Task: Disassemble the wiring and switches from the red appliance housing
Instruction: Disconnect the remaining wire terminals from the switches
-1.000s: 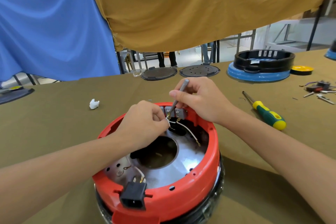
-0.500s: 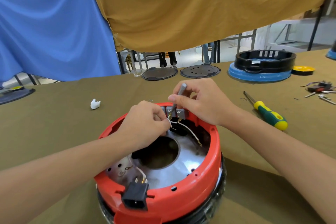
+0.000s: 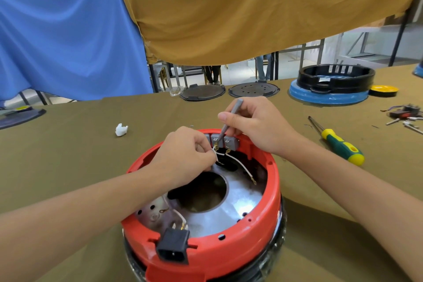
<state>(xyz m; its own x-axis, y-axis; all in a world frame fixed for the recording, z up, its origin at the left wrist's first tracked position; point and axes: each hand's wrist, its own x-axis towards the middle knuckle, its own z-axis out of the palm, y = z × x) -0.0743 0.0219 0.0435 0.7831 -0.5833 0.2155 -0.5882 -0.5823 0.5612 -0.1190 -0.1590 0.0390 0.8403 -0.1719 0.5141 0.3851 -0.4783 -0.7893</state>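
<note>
The red housing is sitting upside down on the olive-covered surface, nearest the viewer, with its shiny metal plate and central round opening facing up. At its far rim, a grey switch block is sitting against the inner wall, with brass terminals below it. The right hand is gripping a thin grey tool between thumb and curled fingers, its tip pointing down at the switch block. The left hand is pinching a white wire just below the terminals; a second white wire is arcing away to the right and ending in a loose brass lug over the plate. On the near rim, a black power socket is projecting outward, with short wires behind it. Lying on the surface to the right is a green-and-yellow screwdriver; further right is a small heap of removed parts. A white scrap is lying to the left. Along the far edge are resting two dark round plates and a black ring on a blue base.
</note>
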